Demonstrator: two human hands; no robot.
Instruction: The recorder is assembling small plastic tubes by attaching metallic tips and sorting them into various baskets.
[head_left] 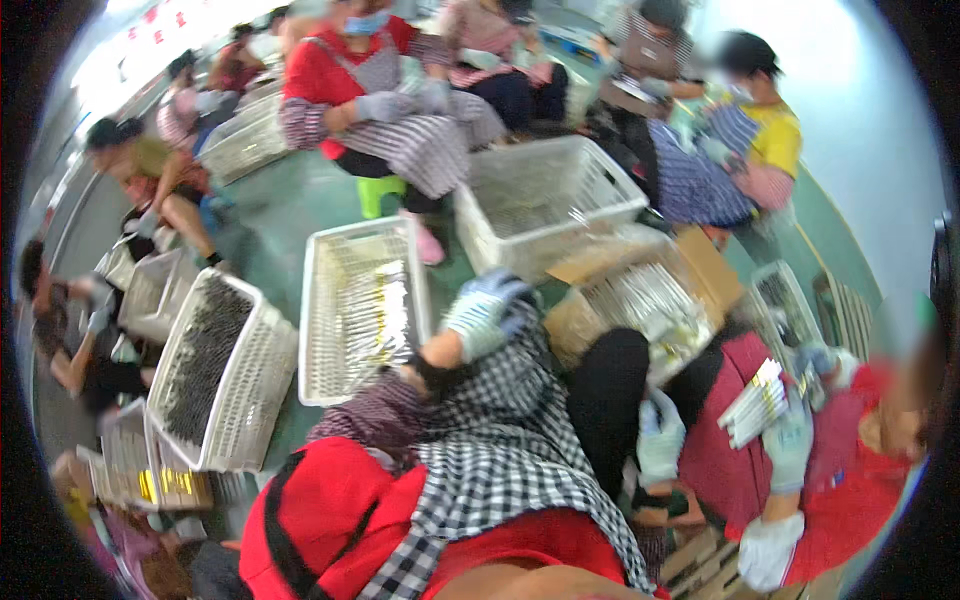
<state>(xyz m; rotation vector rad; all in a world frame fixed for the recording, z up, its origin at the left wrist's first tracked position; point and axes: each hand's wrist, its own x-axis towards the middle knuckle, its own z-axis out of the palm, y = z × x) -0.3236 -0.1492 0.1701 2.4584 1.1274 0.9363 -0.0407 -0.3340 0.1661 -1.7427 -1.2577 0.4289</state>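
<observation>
White slatted basket on the floor, centre-left, holding a layer of long thin silvery-yellow pieces. Just to its right, at its near corner, hangs my left hand in a blue & white work glove, w/ a striped sleeve and dark cuff running back down to my check apron. Pic is blurred, so I can't tell if the fingers are curled, loose or gripping anything; nothing plainly shows in them. My right hand isn't in shot.

Right of the glove: an open cardboard box filled w/ similar thin silvery pieces. Behind it, a bigger white crate.

Far left, another white basket heaped w/ dark thin pieces.

Lower right, a co-worker in red holds a bundle of pale strips w/ yellow tips in gloved hands. More ppl in aprons sit round the green floor at the back, one on a green stool.

My read: the glove is mid-reach betw. basket & box. To do it well I'd keep the wrist above both rims, come down along the pieces' length, not across them, and take a small aligned bunch so the ends stay even
</observation>
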